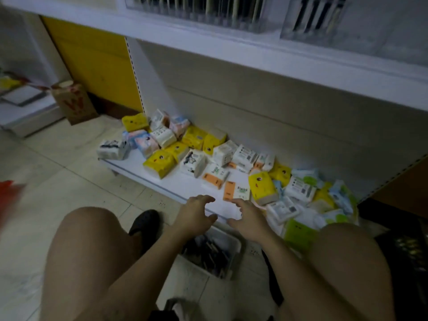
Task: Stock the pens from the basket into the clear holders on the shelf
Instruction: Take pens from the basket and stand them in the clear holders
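A white basket (234,247) with several dark pens (208,251) stands on the floor between my knees, partly hidden by my forearms. My left hand (196,212) and my right hand (249,218) hover side by side above it, near the low shelf's front edge, fingers spread and loosely bent, holding nothing. The clear holders (199,12) with upright pens stand on the upper shelf at the top; a second clear holder (317,22) is to their right.
The low white shelf (166,181) carries many tissue packs (159,162) in yellow, white and orange. A brown paper bag (74,103) stands on the tiled floor at left. My knees frame the basket; a black shoe (146,222) is beside it.
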A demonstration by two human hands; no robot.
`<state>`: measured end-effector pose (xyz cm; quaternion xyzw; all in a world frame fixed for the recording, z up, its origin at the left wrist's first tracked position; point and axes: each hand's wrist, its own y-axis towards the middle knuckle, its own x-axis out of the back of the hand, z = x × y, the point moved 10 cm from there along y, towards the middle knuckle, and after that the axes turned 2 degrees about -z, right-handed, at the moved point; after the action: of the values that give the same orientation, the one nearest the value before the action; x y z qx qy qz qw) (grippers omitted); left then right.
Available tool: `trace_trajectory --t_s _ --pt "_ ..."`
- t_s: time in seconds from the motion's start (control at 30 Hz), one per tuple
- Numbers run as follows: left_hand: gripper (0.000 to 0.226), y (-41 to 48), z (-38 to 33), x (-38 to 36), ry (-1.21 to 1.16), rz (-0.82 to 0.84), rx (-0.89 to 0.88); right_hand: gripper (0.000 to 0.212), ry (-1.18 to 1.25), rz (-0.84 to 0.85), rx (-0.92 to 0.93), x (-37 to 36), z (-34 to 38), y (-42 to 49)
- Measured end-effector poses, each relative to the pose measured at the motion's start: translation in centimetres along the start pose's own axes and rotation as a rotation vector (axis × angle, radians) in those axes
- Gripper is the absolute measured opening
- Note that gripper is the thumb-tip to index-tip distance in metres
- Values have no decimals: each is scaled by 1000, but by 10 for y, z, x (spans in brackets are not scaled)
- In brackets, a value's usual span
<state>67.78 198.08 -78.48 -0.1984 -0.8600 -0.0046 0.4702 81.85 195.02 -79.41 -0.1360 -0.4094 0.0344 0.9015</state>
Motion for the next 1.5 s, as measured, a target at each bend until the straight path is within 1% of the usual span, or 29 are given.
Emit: trace_trajectory --t_s 0.2,0.3,0.37,0.43,0.5,0.63,0.77,0.83,0.9,0.97,1.0,1.03,1.1,1.13,1.2,1.27,1.33,1.37,1.4,1.43,1.5 --pt "50 7 48 -57 -97 76 202 57 -15 93 -120 -53 -31 16" --pt "43 9 75 -90 -164 119 272 49 -7 159 -170 -80 -49 20" --pt "35 5 94 -116 -191 183 315 46 -29 200 -188 -96 -61 23" --pt "23 -2 115 -141 -211 228 375 51 -47 247 -208 -114 -73 26" --pt "17 -10 133 -163 -271 247 430 55 -50 304 -245 -130 -86 28" --pt "13 -27 146 -205 -397 282 528 42 -52 428 -354 -164 -115 29" --pt "3 -26 153 -230 -493 274 610 21 -7 548 -463 -205 -139 35" --pt "9 -13 161 -239 -542 281 631 17 33 600 -524 -223 -148 41" --pt "14 1 170 -245 -574 290 643 17 44 611 -547 -235 -153 51" --pt "29 9 184 -251 -583 278 696 22 28 575 -539 -245 -160 65" --pt "33 12 190 -254 -600 282 723 23 15 555 -534 -250 -164 71" --pt "30 15 193 -259 -637 293 741 21 1 543 -531 -254 -166 75" --pt "15 19 194 -273 -766 338 808 24 -22 539 -530 -264 -173 77" --pt "14 21 195 -280 -828 345 848 25 -48 546 -529 -268 -179 75" --pt "18 25 198 -290 -842 332 889 29 -109 544 -523 -269 -188 68" --pt "26 29 200 -296 -819 317 886 28 -145 520 -465 -269 -192 65" --pt "35 31 201 -301 -781 331 868 17 -202 596 -375 -279 -190 63" --pt "37 31 202 -302 -754 342 862 18 -284 654 -315 -287 -188 63" --pt "37 33 204 -303 -732 341 851 24 -366 695 -261 -293 -187 65" --pt "35 36 205 -303 -717 343 835 26 -421 740 -240 -298 -188 65" --pt "35 39 205 -301 -676 348 807 29 -455 810 -229 -305 -192 67"
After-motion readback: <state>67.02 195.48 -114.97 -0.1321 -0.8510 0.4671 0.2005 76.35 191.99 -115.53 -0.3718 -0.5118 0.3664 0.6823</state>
